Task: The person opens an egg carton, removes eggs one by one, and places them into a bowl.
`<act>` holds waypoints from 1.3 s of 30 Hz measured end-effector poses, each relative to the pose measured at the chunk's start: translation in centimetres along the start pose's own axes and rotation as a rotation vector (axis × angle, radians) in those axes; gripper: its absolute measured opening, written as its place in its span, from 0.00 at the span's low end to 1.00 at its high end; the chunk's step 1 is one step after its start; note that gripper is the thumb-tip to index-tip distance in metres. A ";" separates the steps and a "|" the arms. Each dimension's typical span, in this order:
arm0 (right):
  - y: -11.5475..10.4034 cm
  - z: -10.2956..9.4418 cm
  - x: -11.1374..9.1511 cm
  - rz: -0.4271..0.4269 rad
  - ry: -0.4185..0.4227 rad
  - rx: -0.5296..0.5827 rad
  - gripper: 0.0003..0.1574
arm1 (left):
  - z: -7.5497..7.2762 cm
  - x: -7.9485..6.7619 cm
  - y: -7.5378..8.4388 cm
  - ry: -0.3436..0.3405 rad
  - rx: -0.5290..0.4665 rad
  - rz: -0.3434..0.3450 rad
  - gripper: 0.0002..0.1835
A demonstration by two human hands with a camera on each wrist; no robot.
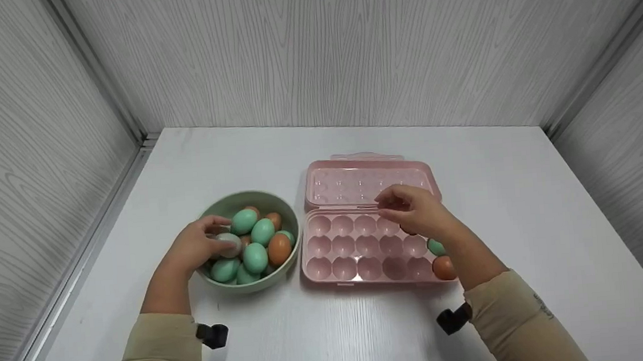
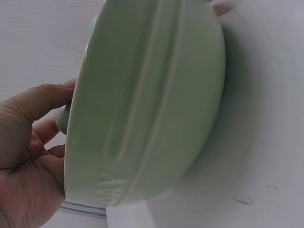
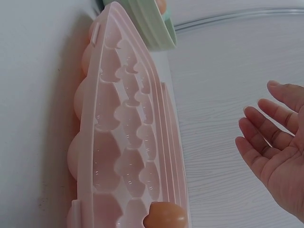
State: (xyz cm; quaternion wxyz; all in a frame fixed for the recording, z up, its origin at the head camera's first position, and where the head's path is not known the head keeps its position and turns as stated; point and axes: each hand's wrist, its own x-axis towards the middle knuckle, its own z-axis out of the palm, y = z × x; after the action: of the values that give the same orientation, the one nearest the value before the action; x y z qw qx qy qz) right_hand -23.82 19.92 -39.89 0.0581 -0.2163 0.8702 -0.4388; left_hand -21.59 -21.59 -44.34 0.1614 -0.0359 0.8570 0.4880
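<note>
Inside a light green bowl [image 1: 249,288], my left hand [image 1: 192,249] holds a pale grey egg [image 1: 229,245] between thumb and fingers. Green eggs [image 1: 256,258] and brown eggs [image 1: 279,249] are heaped around it. The left wrist view shows the thumb at the bowl's rim, with the bowl wall hiding most of the egg. Over the right part of a pink egg box [image 1: 358,276], my right hand [image 1: 415,210] hovers with relaxed fingers and nothing in them. The box's right column holds a green egg [image 1: 436,246] and an orange-brown egg [image 1: 444,268]; another brown egg [image 3: 166,216] is partly covered by the hand in the head view.
The egg box's lid [image 1: 370,179] lies folded back behind its base. Bowl and box stand side by side on a white table [image 1: 333,334]. Grey wood-grain panels [image 1: 311,55] rise at the back and both sides.
</note>
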 end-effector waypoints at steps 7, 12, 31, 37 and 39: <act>-0.5 -0.2 -0.4 0.031 -0.007 -0.015 0.14 | -0.2 0.2 -0.1 0.022 -0.017 0.033 0.30; -1.1 -0.6 -0.8 0.085 -0.004 0.001 0.14 | -0.3 0.2 0.1 0.056 -0.059 0.060 0.29; 1.9 -1.5 -1.2 0.139 0.035 -0.005 0.16 | -0.2 -0.2 2.2 0.095 -0.106 0.108 0.23; 2.7 -2.3 -1.7 0.116 0.048 -0.004 0.18 | 0.9 -0.1 3.3 0.081 -0.167 0.159 0.22; 3.1 -2.5 -1.9 0.122 0.052 0.003 0.19 | 1.4 -0.2 3.8 0.068 -0.206 0.187 0.22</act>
State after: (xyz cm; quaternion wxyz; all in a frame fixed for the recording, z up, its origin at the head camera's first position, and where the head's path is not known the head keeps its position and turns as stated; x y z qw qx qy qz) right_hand -23.82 24.25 -41.01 0.0622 -0.1513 0.8825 -0.4410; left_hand -21.93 -18.47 -41.82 0.0817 0.0111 0.8070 0.5847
